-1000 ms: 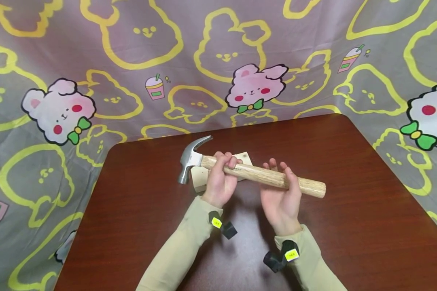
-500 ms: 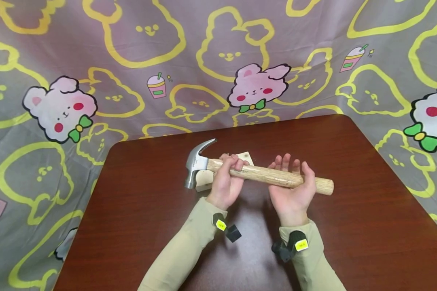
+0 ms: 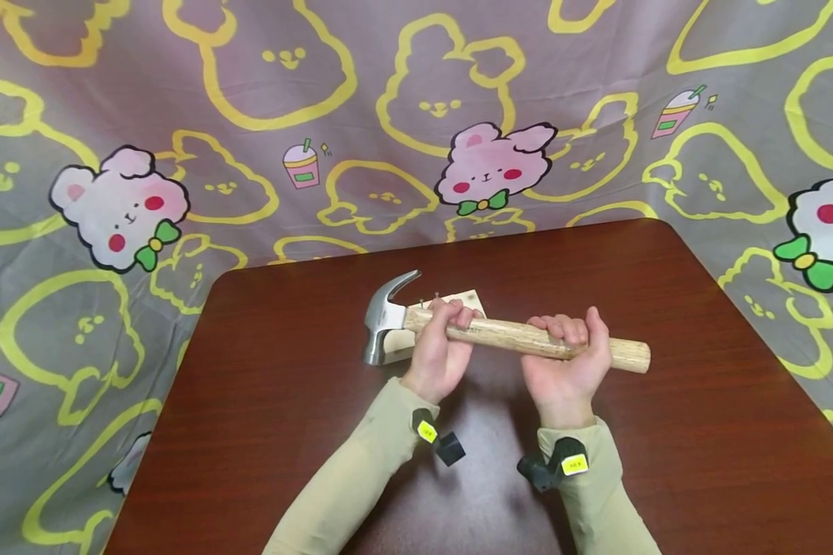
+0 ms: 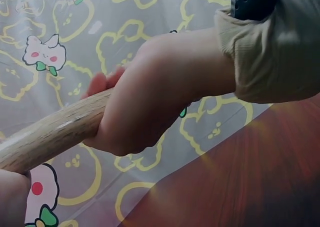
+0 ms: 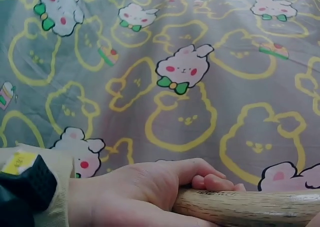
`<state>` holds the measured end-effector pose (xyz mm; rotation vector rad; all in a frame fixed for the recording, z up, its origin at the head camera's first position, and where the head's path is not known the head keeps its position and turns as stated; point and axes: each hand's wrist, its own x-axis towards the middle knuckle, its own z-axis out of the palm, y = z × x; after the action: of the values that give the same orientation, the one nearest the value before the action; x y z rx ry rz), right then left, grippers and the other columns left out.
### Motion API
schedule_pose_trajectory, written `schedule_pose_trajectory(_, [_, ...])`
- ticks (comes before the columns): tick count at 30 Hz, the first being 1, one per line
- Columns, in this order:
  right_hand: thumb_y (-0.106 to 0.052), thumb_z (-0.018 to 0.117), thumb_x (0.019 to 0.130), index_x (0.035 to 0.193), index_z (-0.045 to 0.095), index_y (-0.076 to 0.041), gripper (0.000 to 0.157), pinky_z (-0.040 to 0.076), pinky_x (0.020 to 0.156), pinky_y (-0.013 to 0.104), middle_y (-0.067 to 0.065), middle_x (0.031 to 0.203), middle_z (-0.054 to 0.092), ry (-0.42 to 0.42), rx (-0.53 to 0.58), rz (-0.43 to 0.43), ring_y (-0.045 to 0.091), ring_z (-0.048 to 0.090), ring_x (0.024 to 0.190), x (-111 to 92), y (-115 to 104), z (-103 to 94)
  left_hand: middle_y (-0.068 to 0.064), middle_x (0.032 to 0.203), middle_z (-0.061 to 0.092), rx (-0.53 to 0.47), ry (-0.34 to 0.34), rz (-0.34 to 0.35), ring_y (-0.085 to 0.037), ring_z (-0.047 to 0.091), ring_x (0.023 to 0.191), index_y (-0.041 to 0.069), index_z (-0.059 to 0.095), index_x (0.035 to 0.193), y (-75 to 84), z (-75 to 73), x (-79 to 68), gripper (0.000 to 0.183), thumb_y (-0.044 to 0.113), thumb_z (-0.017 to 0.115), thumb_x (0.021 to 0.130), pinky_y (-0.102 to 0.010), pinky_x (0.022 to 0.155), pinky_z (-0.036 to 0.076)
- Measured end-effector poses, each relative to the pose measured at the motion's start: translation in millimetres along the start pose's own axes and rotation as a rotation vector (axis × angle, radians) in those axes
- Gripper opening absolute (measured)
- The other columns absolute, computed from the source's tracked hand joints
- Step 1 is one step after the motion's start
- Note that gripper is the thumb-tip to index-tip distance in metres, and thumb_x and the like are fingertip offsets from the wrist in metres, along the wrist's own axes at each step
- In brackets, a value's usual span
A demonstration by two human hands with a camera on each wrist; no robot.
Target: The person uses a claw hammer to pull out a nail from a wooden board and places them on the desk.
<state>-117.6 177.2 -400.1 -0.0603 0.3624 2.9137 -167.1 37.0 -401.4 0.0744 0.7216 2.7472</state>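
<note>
A claw hammer (image 3: 524, 337) with a steel head and a pale wooden handle is held above the table, its head to the left. My left hand (image 3: 446, 351) grips the handle just behind the head, fingers over the top. Farther along, my right hand (image 3: 568, 368) curls its fingers round the handle near its butt end. Across the gap, the left wrist view shows the right hand (image 4: 145, 97) round the handle (image 4: 60, 129); the right wrist view shows the left hand (image 5: 140, 194). A light wooden block (image 3: 397, 344) lies behind, partly hidden by hammer and left hand.
Two thin nails (image 3: 436, 296) stick up by the block's back edge. Underneath is a dark reddish-brown table (image 3: 680, 432) with rounded far corners. A curtain (image 3: 361, 100) printed with cartoon animals hangs round the far side and both flanks.
Both hands and the hammer have shifted to the right. My right hand's fingers, spread loosely behind the handle earlier, have closed over it. The left hand keeps its hold.
</note>
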Motion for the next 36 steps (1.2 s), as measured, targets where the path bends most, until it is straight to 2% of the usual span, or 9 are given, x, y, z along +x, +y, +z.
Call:
schedule_pose_trajectory(4, [-0.02,0.046,0.097,0.048,0.04,-0.006,0.051,0.038,0.06,0.035,0.007,0.042,0.039,-0.047,0.019,0.031,0.022,0.036,0.045,-0.2,-2.2,1.6,0.005,0.063,0.038,-0.009,0.005,-0.005,-0.008,0.04,0.061,0.019,0.038,0.067,-2.4,1.0,-1.4,0.035,-0.002,0.036,0.095,-0.027,0.084,0.037])
schedule_pose_trajectory(11, [-0.017,0.044,0.095,0.048,0.039,-0.007,0.048,0.037,0.055,0.035,0.008,0.04,0.04,-0.004,0.018,0.023,0.023,0.034,0.041,-3.0,-6.3,11.1,0.003,0.067,0.049,0.003,0.054,-0.061,-0.01,0.05,0.07,0.018,0.043,0.069,-8.1,2.9,-4.3,0.032,0.001,0.039,0.097,-0.029,0.094,0.04])
schedule_pose_trajectory(15, [-0.016,0.047,0.093,0.047,0.04,-0.006,0.048,0.038,0.052,0.036,0.009,0.039,0.041,0.0,-0.008,-0.004,0.024,0.035,0.039,-5.6,-10.4,16.4,-0.001,0.088,0.058,0.015,0.062,-0.149,-0.015,0.06,0.098,0.014,0.051,0.084,-11.8,-0.3,-10.3,0.018,0.011,0.043,0.1,-0.032,0.109,0.037])
schedule_pose_trajectory(17, [-0.015,0.048,0.093,0.046,0.041,-0.005,0.049,0.039,0.051,0.036,0.01,0.039,0.042,-0.008,-0.028,-0.019,0.024,0.036,0.038,-6.6,-13.2,19.5,-0.006,0.106,0.057,-0.01,0.041,-0.209,-0.022,0.055,0.118,0.012,0.05,0.097,-13.8,-4.2,-15.8,0.01,0.017,0.043,0.101,-0.035,0.114,0.033])
schedule_pose_trajectory(21, [-0.015,0.048,0.093,0.046,0.043,-0.003,0.048,0.041,0.051,0.038,0.011,0.039,0.041,-0.036,-0.069,-0.056,0.025,0.036,0.038,-7.2,-20.6,27.5,-0.017,0.141,0.043,0.015,-0.041,-0.354,-0.033,0.034,0.142,0.012,0.045,0.116,-14.3,-16.9,-30.6,0.02,0.025,0.043,0.101,-0.04,0.119,0.026])
schedule_pose_trajectory(25, [-0.013,0.045,0.092,0.048,0.041,-0.003,0.046,0.041,0.052,0.039,0.011,0.039,0.041,-0.086,-0.091,-0.101,0.025,0.035,0.039,-8.8,-30.1,34.2,-0.021,0.142,0.047,0.339,-0.179,-0.499,-0.031,0.051,0.129,0.011,0.051,0.117,-2.6,-33.3,-47.7,0.021,0.021,0.05,0.098,-0.04,0.108,0.041])
schedule_pose_trajectory(28, [-0.013,0.043,0.093,0.049,0.04,-0.003,0.045,0.041,0.052,0.04,0.011,0.039,0.04,-0.126,-0.114,-0.132,0.024,0.034,0.039,-11.6,-37.0,38.5,-0.015,0.126,0.061,0.653,-0.297,-0.49,-0.02,0.066,0.103,0.006,0.055,0.118,15.9,-42.0,-58.5,0.024,0.013,0.056,0.095,-0.036,0.092,0.052])
schedule_pose_trajectory(32, [-0.014,0.04,0.093,0.051,0.038,-0.005,0.043,0.04,0.052,0.041,0.01,0.039,0.039,-0.174,-0.146,-0.154,0.024,0.033,0.04,-16.3,-46.5,46.0,-0.017,0.11,0.067,1.06,-0.354,-0.278,-0.016,0.068,0.088,-0.002,0.059,0.115,50.0,-48.4,-58.8,0.026,0.008,0.063,0.091,-0.035,0.083,0.056])
schedule_pose_trajectory(36, [-0.014,0.037,0.093,0.052,0.036,-0.005,0.042,0.037,0.051,0.04,0.011,0.039,0.038,-0.213,-0.172,-0.172,0.024,0.032,0.04,-22.3,-56.0,53.7,-0.015,0.103,0.068,1.485,-0.23,-0.016,-0.019,0.067,0.089,0.002,0.064,0.108,86.4,-56.6,-44.7,0.024,0.012,0.069,0.087,-0.036,0.082,0.055])
